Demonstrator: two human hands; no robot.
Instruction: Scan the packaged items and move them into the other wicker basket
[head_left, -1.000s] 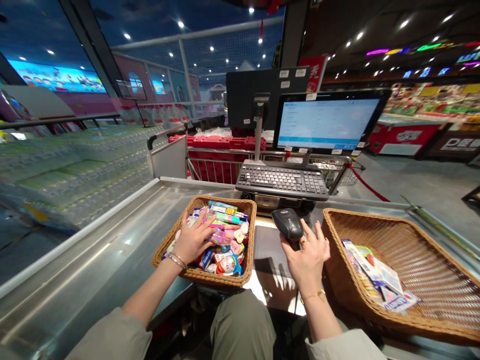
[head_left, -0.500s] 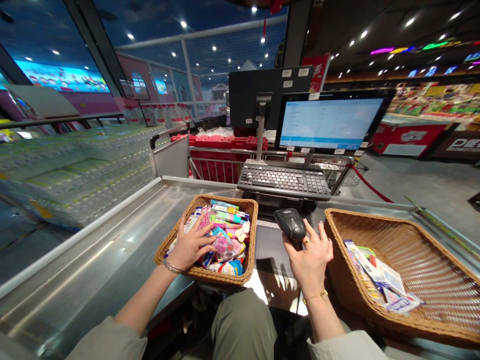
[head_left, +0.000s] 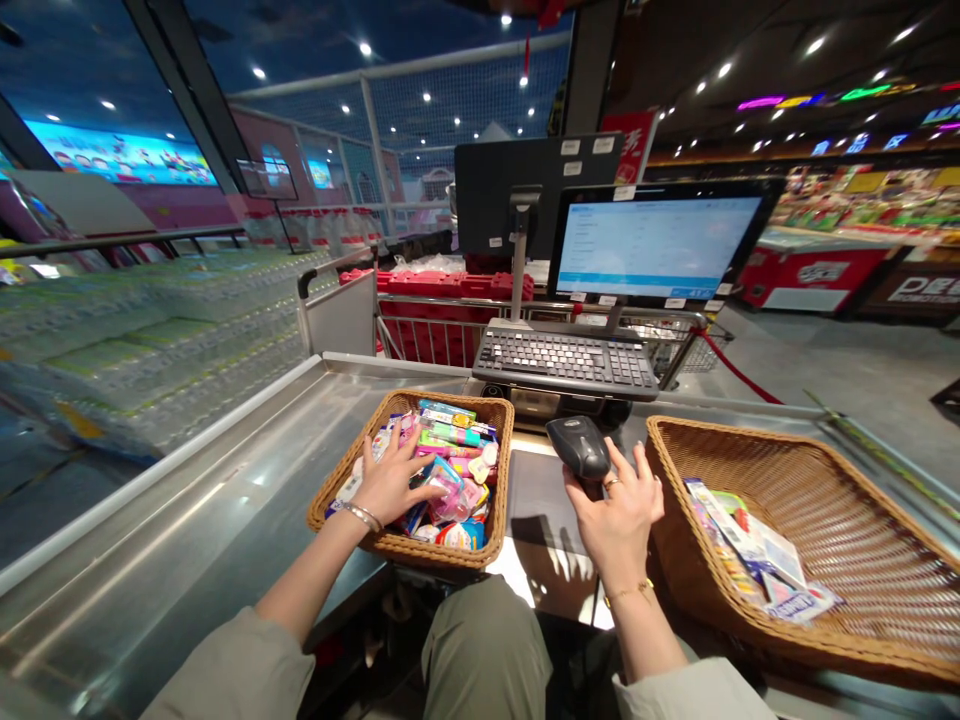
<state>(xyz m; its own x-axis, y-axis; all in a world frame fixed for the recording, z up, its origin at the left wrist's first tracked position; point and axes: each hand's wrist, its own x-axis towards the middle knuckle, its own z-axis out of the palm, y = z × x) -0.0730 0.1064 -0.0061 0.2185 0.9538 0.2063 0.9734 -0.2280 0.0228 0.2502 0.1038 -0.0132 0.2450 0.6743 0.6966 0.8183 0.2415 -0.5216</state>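
Observation:
My left hand (head_left: 390, 483) reaches into a wicker basket (head_left: 390, 545) packed with small colourful packets, and its thumb and fingers pinch a pink and blue packet (head_left: 448, 487). My right hand (head_left: 619, 515) is wrapped round the handle of a black barcode scanner (head_left: 577, 446), held upright between the two baskets. A larger wicker basket (head_left: 847, 520) on the right holds a few flat packets (head_left: 757, 560) against its near left wall.
A keyboard (head_left: 564, 358) and a lit monitor (head_left: 660, 245) stand behind the baskets on the steel checkout counter (head_left: 187, 520). A shopping trolley with red crates (head_left: 442, 300) is behind the counter. Stacked bottled water packs (head_left: 135, 340) fill the left.
My left hand has drawn back a little within the basket and closed on a pink and blue packet. The right hand with the scanner has stayed put.

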